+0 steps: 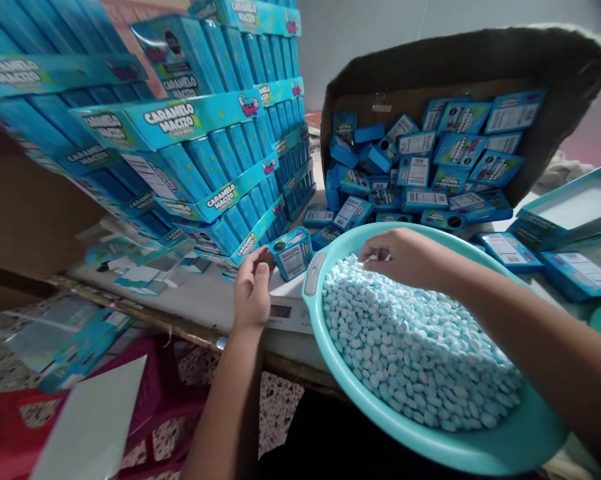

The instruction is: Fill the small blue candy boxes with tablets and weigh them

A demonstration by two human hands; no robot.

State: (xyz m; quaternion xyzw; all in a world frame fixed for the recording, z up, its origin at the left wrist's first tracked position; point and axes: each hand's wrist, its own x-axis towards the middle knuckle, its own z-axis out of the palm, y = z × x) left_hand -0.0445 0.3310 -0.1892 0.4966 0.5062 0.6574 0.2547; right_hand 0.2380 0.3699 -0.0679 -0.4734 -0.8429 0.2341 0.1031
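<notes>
A teal plastic basin (325, 340) full of pale blue and white candies (410, 353) fills the lower right. My right hand (397, 257) reaches over its rim, fingers curled down at the top of the heap; candies touch its fingertips, and what lies inside the grip is partly hidden. A small blue candy box (293, 257) stands upright on a white digital scale (295, 317), left of the basin's grey handle. Just left of that box is my left hand (253, 290), thumb up and fingers apart, holding nothing that I can see.
Stacked display trays of blue boxes (200, 133) rise at left. Behind the basin, a tipped cardboard carton (460, 60) spills many small boxes. An open blue tray (575, 207) lies at right. Below the table edge (180, 323) are flattened packaging and a magenta plastic stool (165, 393).
</notes>
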